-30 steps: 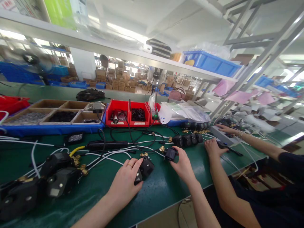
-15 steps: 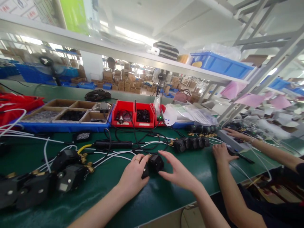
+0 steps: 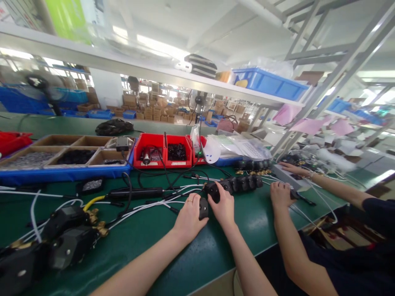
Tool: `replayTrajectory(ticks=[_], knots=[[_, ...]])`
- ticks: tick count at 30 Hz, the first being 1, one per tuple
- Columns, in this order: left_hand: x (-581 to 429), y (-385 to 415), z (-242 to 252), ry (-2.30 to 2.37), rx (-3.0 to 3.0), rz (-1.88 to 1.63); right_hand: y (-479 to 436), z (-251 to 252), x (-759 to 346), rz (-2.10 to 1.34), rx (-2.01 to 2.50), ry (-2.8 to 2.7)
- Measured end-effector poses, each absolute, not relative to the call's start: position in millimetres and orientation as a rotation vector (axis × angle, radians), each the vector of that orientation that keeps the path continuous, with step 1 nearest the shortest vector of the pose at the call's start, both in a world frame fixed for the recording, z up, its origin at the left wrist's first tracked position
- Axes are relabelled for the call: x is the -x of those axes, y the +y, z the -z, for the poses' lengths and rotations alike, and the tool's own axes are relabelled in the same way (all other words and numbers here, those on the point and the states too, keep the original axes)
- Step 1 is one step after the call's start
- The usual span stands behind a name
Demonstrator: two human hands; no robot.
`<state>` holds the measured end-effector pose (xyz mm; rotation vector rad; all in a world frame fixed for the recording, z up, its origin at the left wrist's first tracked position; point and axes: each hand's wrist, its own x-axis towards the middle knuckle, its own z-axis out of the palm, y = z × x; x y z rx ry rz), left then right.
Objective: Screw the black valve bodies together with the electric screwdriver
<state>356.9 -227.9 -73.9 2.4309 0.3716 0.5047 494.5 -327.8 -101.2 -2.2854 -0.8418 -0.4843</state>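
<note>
Grips blk housing (image 3: 203,209) in L hand (image 3: 189,218), w/ fingers wrapped round; on or just above green surface (image 3: 197,263), can't tell which. Just beyond, pinches 2nd blk housing (image 3: 212,190) betw. thumb & fingers of R hand (image 3: 223,205), at L end of housing row (image 3: 248,183). Further L: white cables (image 3: 135,209), blk cylindrical tool (image 3: 135,192). Behind: red bins (image 3: 151,139), blue tray (image 3: 61,176). To R: co-worker's hand (image 3: 291,168) atop grey box (image 3: 286,177).

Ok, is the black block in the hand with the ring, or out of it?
In: the left hand curls fingers and thumb around the black block.
</note>
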Motion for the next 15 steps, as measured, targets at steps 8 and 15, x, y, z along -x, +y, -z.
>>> replayTrajectory(ticks=[8, 15], knots=[[-413.5, -221.7, 87.6, 0.417, -2.406, -0.553, -330.0, 93.7, -507.9, 0.755, 2.296, -0.801], [-403.4, -229.2, 60.7, 0.452, -2.49, -0.534, -340.2, 94.8, -495.9, 0.79, 2.034, -0.796]])
